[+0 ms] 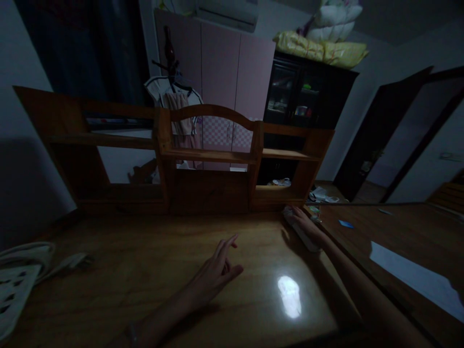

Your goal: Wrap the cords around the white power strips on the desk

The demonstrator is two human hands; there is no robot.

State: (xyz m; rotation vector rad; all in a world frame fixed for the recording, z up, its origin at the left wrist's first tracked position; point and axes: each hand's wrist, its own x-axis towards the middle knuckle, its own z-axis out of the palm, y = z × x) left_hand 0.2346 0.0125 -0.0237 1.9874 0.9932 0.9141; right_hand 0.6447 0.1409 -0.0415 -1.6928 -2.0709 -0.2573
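My right hand (303, 224) presses down on a pale, flat cloth (307, 242) at the right edge of the wooden desk top (152, 270), close to the shelf. Most of its fingers lie over the far end of the cloth, so their grip is partly hidden. My left hand (219, 266) hovers near the middle of the desk top with nothing in it. Its fingers stretch forward and the thumb stands apart.
Along the back edge stands a wooden shelf unit (210, 155). A white power strip (16, 295) with its cord and plug (74, 262) lies at left. On the adjoining brown surface at right are a white paper sheet (416, 278) and a blue card (346, 224).
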